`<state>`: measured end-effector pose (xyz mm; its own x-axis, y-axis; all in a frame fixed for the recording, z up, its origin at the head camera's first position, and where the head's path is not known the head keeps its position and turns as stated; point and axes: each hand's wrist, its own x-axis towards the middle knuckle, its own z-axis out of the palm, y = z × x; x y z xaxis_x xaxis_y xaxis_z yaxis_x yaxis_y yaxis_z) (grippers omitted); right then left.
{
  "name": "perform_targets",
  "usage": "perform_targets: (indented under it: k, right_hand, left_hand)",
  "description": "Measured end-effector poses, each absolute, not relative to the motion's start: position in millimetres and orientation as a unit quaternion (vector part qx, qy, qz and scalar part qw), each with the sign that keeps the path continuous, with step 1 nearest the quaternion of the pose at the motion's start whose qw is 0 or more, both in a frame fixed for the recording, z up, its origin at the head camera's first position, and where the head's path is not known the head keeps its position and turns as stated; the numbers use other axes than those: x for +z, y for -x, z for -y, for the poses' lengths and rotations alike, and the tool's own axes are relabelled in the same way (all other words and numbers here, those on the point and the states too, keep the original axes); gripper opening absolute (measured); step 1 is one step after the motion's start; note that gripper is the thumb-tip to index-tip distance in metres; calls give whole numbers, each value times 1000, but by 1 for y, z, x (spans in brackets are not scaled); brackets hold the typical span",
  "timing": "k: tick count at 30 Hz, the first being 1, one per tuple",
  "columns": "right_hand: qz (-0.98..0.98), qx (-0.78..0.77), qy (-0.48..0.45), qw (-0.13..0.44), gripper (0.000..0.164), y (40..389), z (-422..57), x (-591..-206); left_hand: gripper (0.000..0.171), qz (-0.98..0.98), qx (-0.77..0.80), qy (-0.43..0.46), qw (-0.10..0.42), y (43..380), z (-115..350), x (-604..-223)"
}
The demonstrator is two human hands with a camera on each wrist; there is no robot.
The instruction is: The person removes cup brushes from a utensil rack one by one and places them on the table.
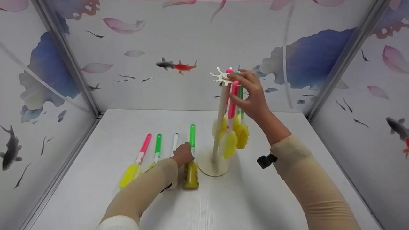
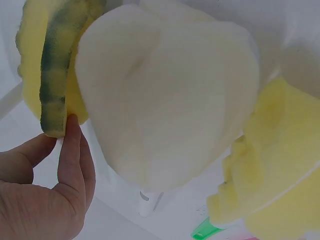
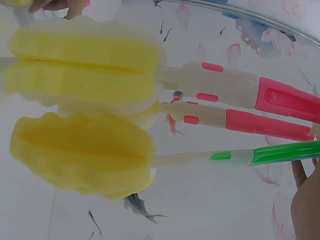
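My left hand (image 1: 183, 153) pinches a green-handled sponge brush (image 1: 192, 134) at its neck. Its yellow sponge head with a dark green strip (image 2: 54, 85) rises from between thumb and fingers in the left wrist view. At the top of a pale hanging rack (image 1: 220, 124), my right hand (image 1: 250, 91) grips the slotted disc (image 1: 220, 77), thumb beside a pink handle (image 1: 234, 103). Several yellow-headed brushes hang there; the right wrist view shows pink-handled ones (image 3: 285, 97) and a green-handled one (image 3: 285, 152). That view shows only part of the right hand.
Left of my left hand lie a white-handled brush (image 1: 175, 140) with a white sponge head (image 2: 170, 100), another green-handled brush (image 1: 158, 143) and a pink-handled brush (image 1: 146, 143). The rack's round base (image 1: 207, 171) stands on the white table. Patterned panels enclose three sides.
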<state>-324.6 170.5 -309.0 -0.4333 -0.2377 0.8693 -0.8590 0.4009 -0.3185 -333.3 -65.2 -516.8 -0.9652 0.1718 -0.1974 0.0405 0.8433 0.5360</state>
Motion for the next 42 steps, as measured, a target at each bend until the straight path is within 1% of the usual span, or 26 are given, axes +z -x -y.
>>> perform_targets:
  k: [3, 5, 7, 9, 14, 21, 27, 33, 36, 42]
  right_hand:
    - [745, 402, -371, 381, 44, 336, -175, -316]
    - [744, 400, -376, 381, 44, 339, -176, -318]
    - [741, 399, -382, 381, 44, 340, -177, -318]
    - [738, 399, -388, 382, 44, 340, -176, -318]
    - [739, 400, -384, 382, 44, 339, -175, -319]
    - [735, 407, -384, 383, 44, 339, -176, -319]
    - [734, 406, -378, 392, 43, 336, -174, -318]
    - [736, 405, -376, 391, 43, 336, -174, -317]
    - [741, 402, -376, 384, 43, 337, -176, -316]
    - [740, 396, -383, 386, 43, 340, -179, -318]
  left_hand:
    - [20, -956, 261, -66, 120, 337, 66, -521]
    - [14, -956, 256, -82, 116, 340, 67, -526]
    - [12, -956, 253, -93, 113, 342, 68, -530]
    - [12, -956, 250, -95, 116, 344, 70, -534]
    - [12, -956, 249, -63, 143, 347, 73, -537]
    - [13, -957, 242, -89, 133, 351, 74, -540]
    - [11, -956, 240, -77, 150, 355, 71, -543]
    - [14, -961, 225, -78, 139, 352, 71, -537]
    - [14, -956, 240, -75, 149, 350, 72, -532]
    - [15, -948, 268, -82, 151, 346, 75, -511]
